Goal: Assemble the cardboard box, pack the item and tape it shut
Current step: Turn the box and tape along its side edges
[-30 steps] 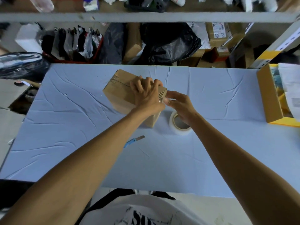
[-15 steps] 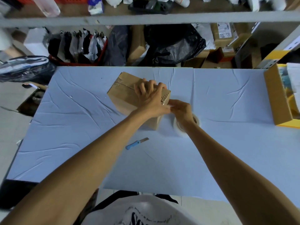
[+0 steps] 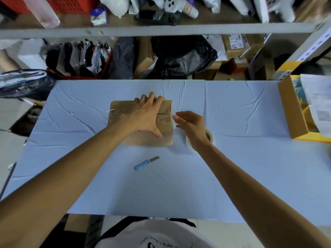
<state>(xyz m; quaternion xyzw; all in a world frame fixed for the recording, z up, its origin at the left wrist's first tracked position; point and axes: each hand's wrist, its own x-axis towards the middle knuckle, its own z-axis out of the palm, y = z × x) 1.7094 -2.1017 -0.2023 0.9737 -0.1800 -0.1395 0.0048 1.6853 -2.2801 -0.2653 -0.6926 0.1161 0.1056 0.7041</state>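
The brown cardboard box (image 3: 116, 113) lies closed on the blue table, with clear tape shining along its top seam. My left hand (image 3: 146, 116) is spread over its top, fingers hooked over the far edge and thumb on the near side, gripping it. My right hand (image 3: 190, 125) hovers at the box's right edge with its fingers loosely apart, fingertips just touching the cardboard. I cannot make out any tape strip between them. The white tape roll (image 3: 210, 137) lies flat on the table, mostly hidden beneath my right wrist.
A blue-handled utility knife (image 3: 146, 163) lies on the table in front of the box. An open yellow-and-brown carton (image 3: 292, 111) with papers stands at the right edge. Shelves with bags and parcels (image 3: 180, 56) rise behind the table.
The box has turned from a diagonal position to square with the table edge under my left hand. My right hand has loosened from its pinch at the box's right corner.
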